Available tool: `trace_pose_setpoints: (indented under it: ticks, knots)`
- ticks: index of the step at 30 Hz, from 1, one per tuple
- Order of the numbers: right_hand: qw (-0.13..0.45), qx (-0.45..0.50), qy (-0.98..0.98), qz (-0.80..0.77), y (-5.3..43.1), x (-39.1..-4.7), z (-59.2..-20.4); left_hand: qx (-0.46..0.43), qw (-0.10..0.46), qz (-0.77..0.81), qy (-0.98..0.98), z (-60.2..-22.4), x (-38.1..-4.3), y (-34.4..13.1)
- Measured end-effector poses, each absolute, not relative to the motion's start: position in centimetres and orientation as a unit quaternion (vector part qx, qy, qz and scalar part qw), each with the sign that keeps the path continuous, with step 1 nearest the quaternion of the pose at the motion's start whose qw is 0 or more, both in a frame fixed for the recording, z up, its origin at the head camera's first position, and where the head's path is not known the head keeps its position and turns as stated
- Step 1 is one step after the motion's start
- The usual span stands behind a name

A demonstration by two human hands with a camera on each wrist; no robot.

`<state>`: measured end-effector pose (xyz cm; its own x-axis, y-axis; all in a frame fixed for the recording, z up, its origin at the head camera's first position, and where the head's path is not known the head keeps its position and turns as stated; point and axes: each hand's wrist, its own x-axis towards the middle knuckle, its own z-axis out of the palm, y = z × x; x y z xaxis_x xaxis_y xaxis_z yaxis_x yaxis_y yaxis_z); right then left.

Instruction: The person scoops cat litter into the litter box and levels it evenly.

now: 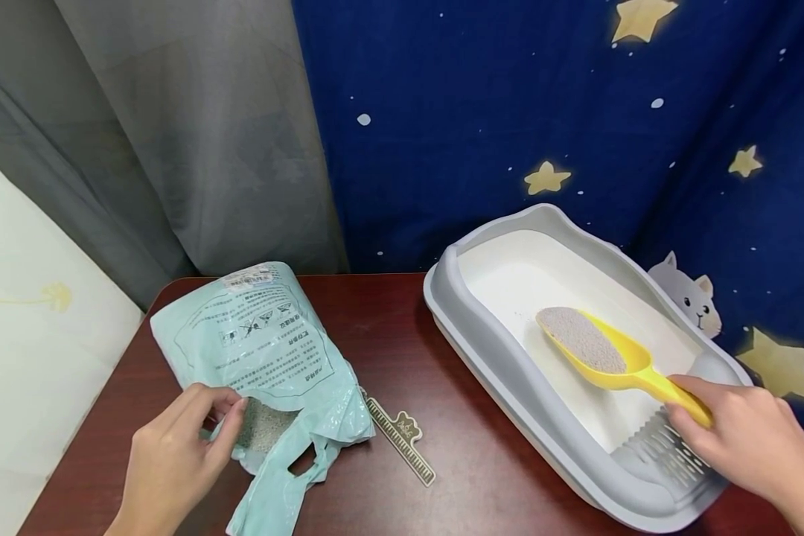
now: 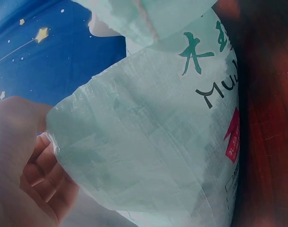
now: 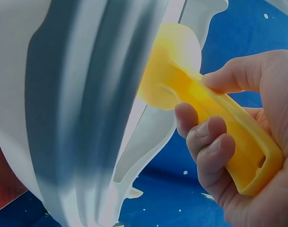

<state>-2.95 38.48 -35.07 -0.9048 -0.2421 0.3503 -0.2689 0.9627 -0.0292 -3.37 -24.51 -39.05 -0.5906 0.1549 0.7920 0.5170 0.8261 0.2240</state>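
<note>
My right hand grips the handle of a yellow scoop, heaped with fine greyish cat litter. The scoop is over the inside of a grey-rimmed litter box with a white interior. In the right wrist view, the fingers and thumb wrap the scoop handle. At the left, my left hand pinches the torn edge of a pale green plastic litter bag. Litter shows through the bag's opening. The left wrist view shows the bag's edge between thumb and fingers.
A clip-like ruler strip with a decorated tab lies beside the bag on the dark red table. A grey cat figure shows behind the box's far side. Grey and starry blue curtains hang behind the table.
</note>
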Motion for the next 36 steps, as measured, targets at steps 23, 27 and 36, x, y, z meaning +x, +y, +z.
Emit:
trace_pose_setpoints:
  ticks: [23, 27, 36]
  knots:
    - [0.108, 0.155, -0.982, 0.020, 39.7, -4.9, -35.3, -0.194, 0.406, -0.221, -0.866, -39.3, -3.3, -24.6]
    - [0.068, 0.141, -0.988, 0.016, 39.7, -5.4, -35.0, -0.196, 0.404, -0.221, -0.865, -39.3, -3.3, -24.6]
    - [0.103, 0.193, -0.975, 0.022, 39.8, -6.5, -33.9, -0.194, 0.401, -0.222, -0.867, -39.3, -3.3, -24.6]
